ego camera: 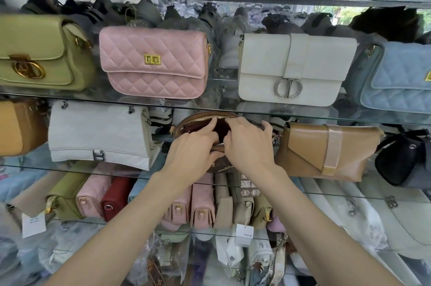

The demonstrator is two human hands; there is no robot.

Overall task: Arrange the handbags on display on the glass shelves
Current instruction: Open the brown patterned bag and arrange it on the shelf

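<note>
Glass shelves [303, 115] of handbags fill the view. On the upper shelf, left to right: a green bag [39, 52] at 9 o'clock, a pink quilted bag [154, 61] at 11, a white bag [293, 68] at 1 and a blue quilted bag [396, 78] at 3. On the shelf below: an orange bag [18, 126] at the left edge, a grey bag [98, 134], then a round brown bag [205, 120] at the centre, a tan bag [326, 150] just beside it on the right, and a black bag [403, 157] at 4 o'clock. Lower, at 6 and 7 o'clock, smaller bags stand packed edge-on.

Both hands cover most of the brown bag, whose zip is open, showing a dark red lining. The left hand [193, 148] has its fingers curled, gripping the bag's open left rim. The right hand [249, 141] lies over the opening, fingers bent round the bag's upper right edge.
</note>
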